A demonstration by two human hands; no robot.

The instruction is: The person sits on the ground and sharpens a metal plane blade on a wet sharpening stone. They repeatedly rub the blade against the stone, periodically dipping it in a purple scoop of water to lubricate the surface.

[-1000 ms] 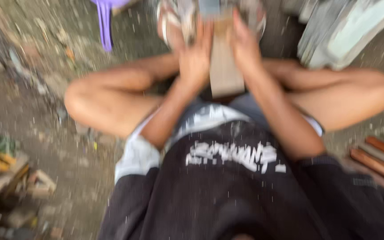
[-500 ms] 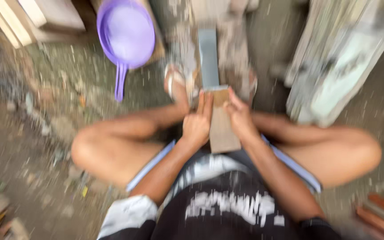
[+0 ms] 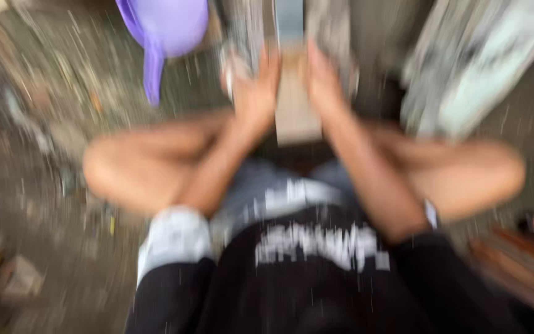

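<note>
The view is heavily blurred. I sit low with knees spread, both arms stretched forward. My left hand [image 3: 256, 86] and my right hand [image 3: 321, 79] press on either side of a pale wooden block [image 3: 296, 108] that lies lengthwise between them. Ahead of the block lies a grey flat slab [image 3: 290, 18], which the block's far end seems to rest on. My feet in sandals flank the slab, hardly visible. Both hands have fingers closed against the block's sides.
A purple plastic scoop with a handle [image 3: 165, 28] lies on the dirt ground at upper left. Pale boards or sheets [image 3: 483, 62] lean at upper right. Reddish wooden pieces [image 3: 520, 266] lie at lower right, scrap wood [image 3: 7, 278] at lower left.
My hands and the block have slid forward and back along the slab. The camera has shifted, so the purple scoop came into view and now sits higher in frame.
</note>
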